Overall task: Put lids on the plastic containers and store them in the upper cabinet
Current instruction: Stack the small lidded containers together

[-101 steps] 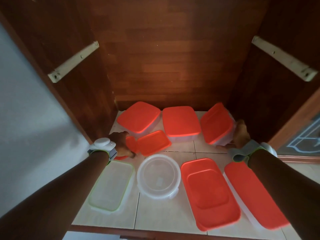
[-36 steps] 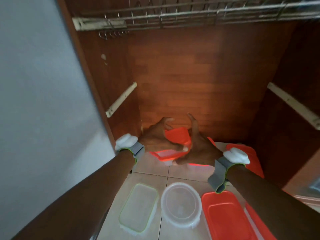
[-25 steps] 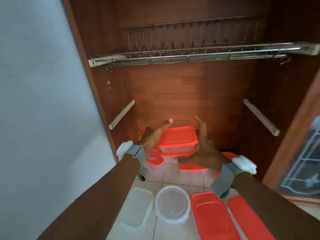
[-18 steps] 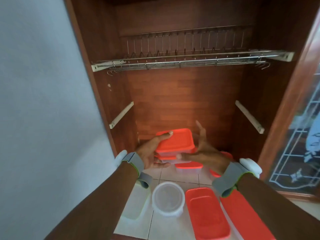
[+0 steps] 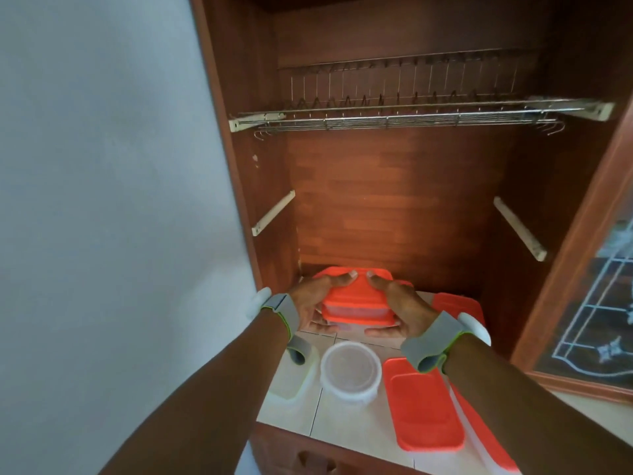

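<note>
Both hands hold a stack of two clear containers with orange lids [image 5: 356, 299] above the tiled counter [image 5: 356, 430]. My left hand [image 5: 313, 301] grips its left side and my right hand [image 5: 397, 308] grips its right side, fingertips on the top lid. A round clear lidded container [image 5: 350, 370] sits just below the hands. A large orange-lidded container [image 5: 423, 404] lies to its right, with another orange-lidded one [image 5: 486, 443] partly under my right arm. A green-rimmed clear container [image 5: 294, 378] is half hidden by my left wrist.
The wooden cabinet has a wire dish rack [image 5: 411, 114] across its upper part and bare shelf rails [image 5: 273, 213] on both side walls. Another orange lid [image 5: 457, 305] lies at the back right. A glass-paned door [image 5: 596, 303] stands open on the right. A grey wall [image 5: 102, 200] is left.
The hands have closed around the stacked orange-lidded containers and lifted them off the counter. The view has tilted up, showing the wire rack.
</note>
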### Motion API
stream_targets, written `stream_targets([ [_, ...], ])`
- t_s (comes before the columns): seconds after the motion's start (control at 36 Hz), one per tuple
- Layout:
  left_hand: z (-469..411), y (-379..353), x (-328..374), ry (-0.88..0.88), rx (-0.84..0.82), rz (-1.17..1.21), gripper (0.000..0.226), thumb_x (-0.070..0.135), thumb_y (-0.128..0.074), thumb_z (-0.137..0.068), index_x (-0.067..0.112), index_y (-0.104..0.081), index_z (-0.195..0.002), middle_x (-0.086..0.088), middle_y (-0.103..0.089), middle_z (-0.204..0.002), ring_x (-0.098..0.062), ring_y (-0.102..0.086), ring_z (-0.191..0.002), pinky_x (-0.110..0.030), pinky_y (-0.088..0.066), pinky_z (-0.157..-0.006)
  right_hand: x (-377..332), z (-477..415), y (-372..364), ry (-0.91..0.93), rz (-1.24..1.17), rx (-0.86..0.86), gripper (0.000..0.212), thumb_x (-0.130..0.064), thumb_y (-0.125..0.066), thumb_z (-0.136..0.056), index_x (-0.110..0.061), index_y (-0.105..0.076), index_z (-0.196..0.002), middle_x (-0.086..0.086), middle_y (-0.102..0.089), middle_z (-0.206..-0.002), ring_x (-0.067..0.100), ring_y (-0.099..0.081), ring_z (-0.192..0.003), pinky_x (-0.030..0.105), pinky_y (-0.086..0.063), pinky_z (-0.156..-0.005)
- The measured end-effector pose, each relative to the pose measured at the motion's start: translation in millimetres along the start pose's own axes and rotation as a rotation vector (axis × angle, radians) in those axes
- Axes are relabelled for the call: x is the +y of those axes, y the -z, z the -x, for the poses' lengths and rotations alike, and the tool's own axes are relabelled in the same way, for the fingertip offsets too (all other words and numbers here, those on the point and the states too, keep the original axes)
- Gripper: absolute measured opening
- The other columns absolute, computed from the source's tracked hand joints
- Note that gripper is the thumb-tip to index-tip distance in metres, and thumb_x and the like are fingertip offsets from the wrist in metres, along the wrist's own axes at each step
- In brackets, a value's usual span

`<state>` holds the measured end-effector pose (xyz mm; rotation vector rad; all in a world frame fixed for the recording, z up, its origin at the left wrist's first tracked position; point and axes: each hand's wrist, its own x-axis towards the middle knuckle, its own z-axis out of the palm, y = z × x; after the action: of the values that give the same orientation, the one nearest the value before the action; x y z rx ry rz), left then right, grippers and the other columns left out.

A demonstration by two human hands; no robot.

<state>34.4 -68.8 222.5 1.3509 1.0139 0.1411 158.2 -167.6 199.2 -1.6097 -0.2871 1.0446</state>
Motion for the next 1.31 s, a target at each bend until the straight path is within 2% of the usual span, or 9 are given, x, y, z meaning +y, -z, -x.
stream_targets([
  [0.19,-3,34,-37,0.061,-0.014,0.150,0.072,0.054,-0.078,-0.072,0.019,-0.053,-0.129,-0.014,-0.066,-0.122,-0.033,-0.068,-0.104,-0.048,-0.060,-0.083,14,-18,-27,0.038,0.143,-0.112,0.084,-0.065,-0.078,-0.057,-0.013,-0.057,-0.119,0.010,-0.062,-0.122,0.030,-0.071,-0.087,0.038,-0.061,-0.062],
  [0.33,-7,73,-75,0.075,0.041,0.382,0.060,0.027,-0.081,-0.071,0.014,-0.057,-0.124,-0.016,-0.060,-0.128,-0.035,-0.065,-0.110,-0.056,-0.057,-0.087,30,-31,-68,0.060,0.222,-0.169,0.060,-0.062,-0.078,-0.061,-0.018,-0.062,-0.097,0.007,-0.065,-0.114,0.026,-0.070,-0.085,0.045,-0.062,-0.071],
  [0.42,-8,87,-99,0.146,0.033,0.395,0.061,0.025,-0.082,-0.070,0.011,-0.058,-0.124,-0.018,-0.061,-0.130,-0.037,-0.067,-0.108,-0.055,-0.058,-0.085,42,-47,-84,0.089,0.361,-0.121,0.081,-0.071,-0.075,-0.055,-0.011,-0.064,-0.108,0.010,-0.065,-0.111,0.034,-0.071,-0.085,0.046,-0.062,-0.064],
  [0.7,-46,92,-160,0.148,0.294,0.447,0.072,0.018,-0.086,-0.069,-0.002,-0.052,-0.129,-0.023,-0.058,-0.125,-0.036,-0.065,-0.106,-0.040,-0.064,-0.061,82,-102,-125,0.159,0.861,-0.186,0.049,-0.043,-0.052,-0.089,-0.006,-0.064,-0.119,0.013,-0.064,-0.122,0.033,-0.061,-0.114,0.035,-0.050,-0.090],
  [0.92,-45,92,-162,0.213,0.344,0.448,0.070,0.031,-0.084,-0.073,0.008,-0.045,-0.126,-0.019,-0.046,-0.137,-0.035,-0.060,-0.103,-0.047,-0.062,-0.073,94,-127,-129,0.216,0.821,-0.195,0.037,-0.050,-0.051,-0.091,-0.024,-0.043,-0.065,0.000,-0.052,-0.087,0.019,-0.046,-0.086,0.028,-0.033,-0.078],
  [1.03,-40,90,-181,0.325,0.299,0.420,0.103,0.059,-0.083,-0.059,0.026,-0.032,-0.142,-0.015,-0.037,-0.146,-0.047,-0.059,-0.104,-0.057,-0.060,-0.069,87,-125,-140,0.109,0.748,-0.265,0.023,-0.039,-0.052,-0.095,-0.017,-0.058,-0.091,0.008,-0.056,-0.093,0.022,-0.053,-0.077,0.031,-0.044,-0.068],
  [1.08,-43,87,-187,0.340,0.214,0.590,0.107,0.057,-0.085,-0.060,0.026,-0.031,-0.146,-0.021,-0.038,-0.145,-0.050,-0.061,-0.102,-0.059,-0.059,-0.077,84,-130,-142,0.030,0.743,-0.262,0.037,-0.041,-0.055,-0.092,-0.013,-0.060,-0.115,0.011,-0.060,-0.113,0.029,-0.060,-0.098,0.039,-0.051,-0.084],
  [1.22,-67,90,-177,0.198,0.342,0.578,0.057,0.044,-0.080,-0.075,0.022,-0.052,-0.118,-0.013,-0.044,-0.138,-0.040,-0.051,-0.120,-0.062,-0.056,-0.082,76,-135,-147,-0.161,0.713,-0.185,0.059,-0.041,-0.058,-0.089,-0.010,-0.045,-0.138,0.010,-0.050,-0.141,0.034,-0.048,-0.129,0.051,-0.039,-0.108],
  [1.31,-87,98,-161,0.188,0.436,0.471,0.062,0.045,-0.083,-0.070,0.009,-0.052,-0.110,-0.018,-0.055,-0.123,-0.035,-0.055,-0.111,-0.061,-0.058,-0.074,66,-125,-140,-0.127,0.685,-0.197,0.049,-0.032,-0.047,-0.098,-0.007,-0.044,-0.140,0.012,-0.048,-0.142,0.034,-0.046,-0.131,0.044,-0.039,-0.108],
])
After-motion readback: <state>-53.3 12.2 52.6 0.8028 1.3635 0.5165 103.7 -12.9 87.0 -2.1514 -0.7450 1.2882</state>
